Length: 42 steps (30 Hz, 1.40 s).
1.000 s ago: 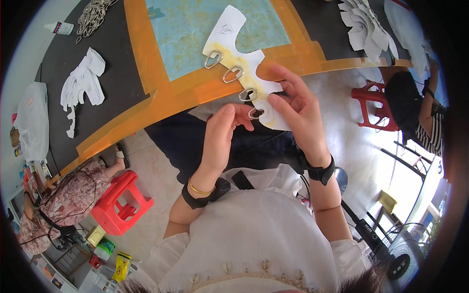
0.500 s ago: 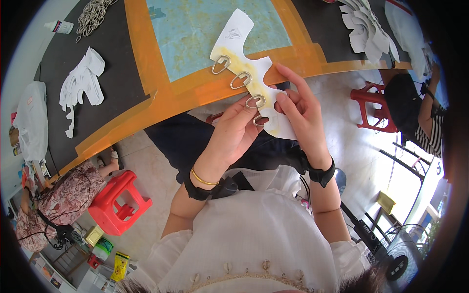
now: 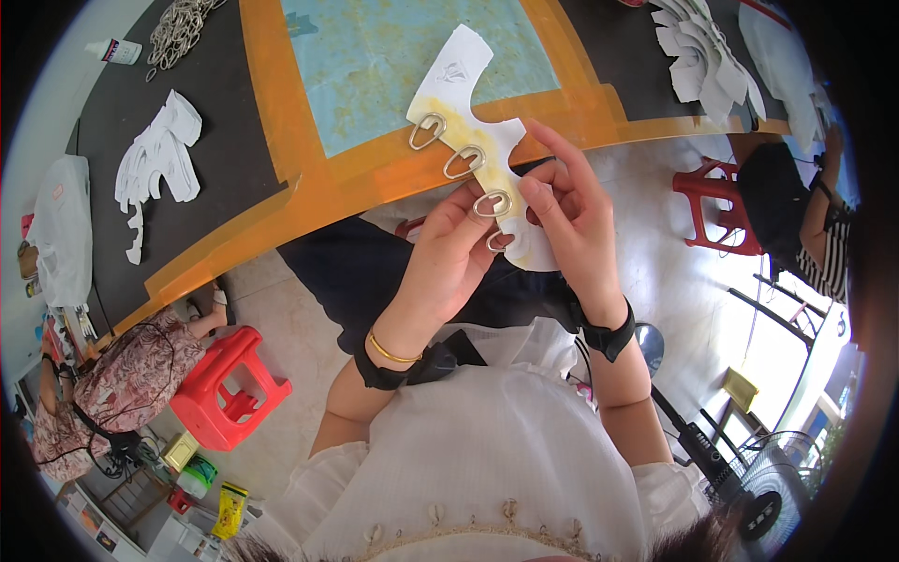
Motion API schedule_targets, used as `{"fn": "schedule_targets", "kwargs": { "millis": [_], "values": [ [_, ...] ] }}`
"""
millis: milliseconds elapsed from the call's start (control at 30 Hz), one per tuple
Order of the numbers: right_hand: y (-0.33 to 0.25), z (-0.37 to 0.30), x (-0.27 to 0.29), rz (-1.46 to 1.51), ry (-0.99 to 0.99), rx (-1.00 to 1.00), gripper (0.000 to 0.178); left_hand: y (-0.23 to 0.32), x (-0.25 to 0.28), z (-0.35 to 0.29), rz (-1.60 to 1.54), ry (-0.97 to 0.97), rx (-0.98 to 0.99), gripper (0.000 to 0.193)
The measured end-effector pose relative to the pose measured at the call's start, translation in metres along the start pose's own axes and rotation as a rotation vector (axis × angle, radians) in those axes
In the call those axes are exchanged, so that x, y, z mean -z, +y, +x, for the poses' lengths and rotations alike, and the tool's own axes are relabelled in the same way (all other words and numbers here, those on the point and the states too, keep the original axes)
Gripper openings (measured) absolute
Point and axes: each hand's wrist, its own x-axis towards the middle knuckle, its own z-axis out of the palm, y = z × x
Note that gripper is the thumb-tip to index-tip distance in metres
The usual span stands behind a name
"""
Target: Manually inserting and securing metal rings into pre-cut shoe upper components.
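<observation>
Both my hands hold a white cut-out sheet piece (image 3: 457, 84) with scalloped edges and yellowish stains, above the table's front edge. Several oval metal buckles (image 3: 428, 131) run along its left edge, some with a narrow strip through the ring. My left hand (image 3: 440, 258) pinches the left edge beside the third buckle (image 3: 492, 203), fingers partly behind the piece. On the other side, my right hand (image 3: 585, 229) grips the right edge, its thumb bent over the piece and its index finger stretched up alongside. The lowest buckle (image 3: 499, 242) sits just below my left fingertips.
The dark table has a blue mat (image 3: 375, 84) bordered by orange tape (image 3: 309, 192). White cut pieces lie in stacks left (image 3: 167, 150) and right (image 3: 700, 61). A pile of metal rings (image 3: 183, 36) and a white bottle (image 3: 114, 51) lie far left. Red stools (image 3: 225, 389) and other people flank me.
The white piece has shifted slightly right and down at its upper end. My right thumb has moved up and left along the edge, closer to the left hand.
</observation>
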Motion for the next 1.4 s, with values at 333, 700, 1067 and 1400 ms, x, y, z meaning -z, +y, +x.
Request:
{"fn": "schedule_targets", "kwargs": {
  "millis": [333, 700, 1067, 1400],
  "values": [
    [0.001, 0.001, -0.002, -0.041, 0.086, 0.091, 0.051, -0.003, 0.0, -0.006, 0.189, 0.16, -0.119, 0.016],
    [0.0, 0.002, -0.001, -0.104, 0.045, 0.079, 0.056, 0.003, 0.0, -0.012, 0.078, 0.121, -0.122, 0.02],
    [0.008, -0.012, -0.006, -0.633, 0.267, 0.721, 0.072, -0.011, 0.0, -0.007, 0.279, 0.19, -0.282, 0.02],
    [0.009, -0.009, -0.017, -0.585, 0.246, 0.537, 0.069, -0.014, -0.009, -0.006, 0.477, 0.239, -0.392, 0.028]
  ]
}}
